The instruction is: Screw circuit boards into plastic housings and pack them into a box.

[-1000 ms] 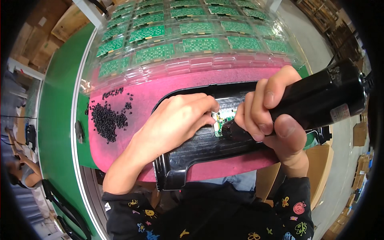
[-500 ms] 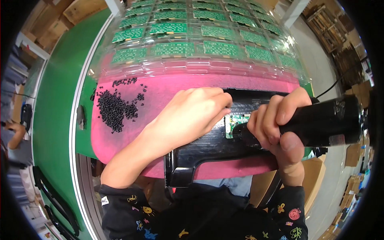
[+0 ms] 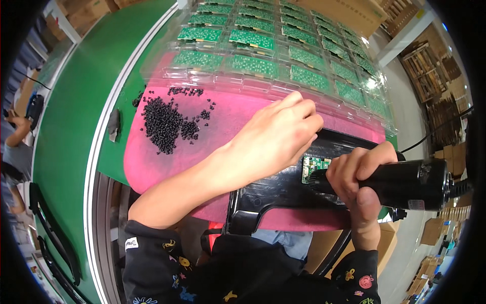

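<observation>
My right hand [image 3: 362, 175] is wrapped around a black electric screwdriver [image 3: 405, 185], which lies nearly level with its cable running off to the right. The tool's dark nose is over a small green circuit board [image 3: 309, 164] set in a long black plastic housing [image 3: 278, 190]. My left hand [image 3: 286, 131] is above the housing's far left edge, fingers curled and pressed together. Whatever its fingertips hold, if anything, is hidden behind the knuckles. The housing rests on a pink mat [image 3: 152, 175].
A heap of small black screws [image 3: 162, 124] lies on the mat's left side. Behind it stand clear plastic trays [image 3: 243, 83] filled with green circuit boards [image 3: 253, 66]. A dark scrap [image 3: 114, 124] lies on the green surface. At far left another person's hand [image 3: 17, 121] is visible.
The whole view has turned and shifted. My left hand has lifted away from the housing's inside toward its far edge. The screwdriver stays over the circuit board.
</observation>
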Available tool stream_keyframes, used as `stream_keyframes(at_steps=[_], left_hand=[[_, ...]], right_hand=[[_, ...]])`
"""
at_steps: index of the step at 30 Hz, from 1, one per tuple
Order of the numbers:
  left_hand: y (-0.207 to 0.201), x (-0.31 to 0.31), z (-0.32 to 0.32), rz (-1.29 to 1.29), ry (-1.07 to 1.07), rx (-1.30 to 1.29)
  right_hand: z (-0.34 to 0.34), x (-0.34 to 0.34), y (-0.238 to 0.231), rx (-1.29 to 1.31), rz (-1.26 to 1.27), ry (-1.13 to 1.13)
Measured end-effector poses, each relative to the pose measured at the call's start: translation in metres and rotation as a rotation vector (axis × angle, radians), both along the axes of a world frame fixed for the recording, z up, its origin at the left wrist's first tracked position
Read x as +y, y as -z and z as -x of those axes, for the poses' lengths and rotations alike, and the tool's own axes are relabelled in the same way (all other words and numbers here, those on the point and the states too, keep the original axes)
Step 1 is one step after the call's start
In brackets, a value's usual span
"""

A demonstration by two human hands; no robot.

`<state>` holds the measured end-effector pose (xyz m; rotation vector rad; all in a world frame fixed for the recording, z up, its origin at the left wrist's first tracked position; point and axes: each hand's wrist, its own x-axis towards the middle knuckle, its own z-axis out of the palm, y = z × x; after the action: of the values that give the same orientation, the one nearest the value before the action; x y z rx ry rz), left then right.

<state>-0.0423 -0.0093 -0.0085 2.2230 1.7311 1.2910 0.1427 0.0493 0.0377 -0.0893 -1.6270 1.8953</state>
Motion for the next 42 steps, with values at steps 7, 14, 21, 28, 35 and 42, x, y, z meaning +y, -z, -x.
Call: stream_keyframes(at_steps=[7, 14, 21, 28, 35, 42], left_hand=[[0.005, 0.002, 0.009, 0.126, -0.108, 0.097], [0.004, -0.003, 0.008, 0.187, -0.090, 0.149], [-0.013, 0.000, -0.001, 0.468, -0.048, 0.156], [-0.006, 0.012, -0.012, 0.496, -0.040, 0.195], [-0.007, 0.008, -0.018, 0.439, -0.051, 0.272], [-0.069, -0.038, -0.059, -0.005, -0.196, 0.431]], right_hand=[[0.005, 0.000, 0.002, -0.094, 0.029, 0.071], [0.007, 0.009, -0.004, -0.101, -0.186, -0.045], [-0.020, 0.042, -0.011, 0.016, 0.667, 0.333], [-0.080, 0.044, -0.003, 0.312, 0.732, 0.580], [-0.237, 0.021, 0.096, 0.204, -0.184, 1.383], [-0.428, -0.015, 0.353, -0.993, 0.076, 1.960]])
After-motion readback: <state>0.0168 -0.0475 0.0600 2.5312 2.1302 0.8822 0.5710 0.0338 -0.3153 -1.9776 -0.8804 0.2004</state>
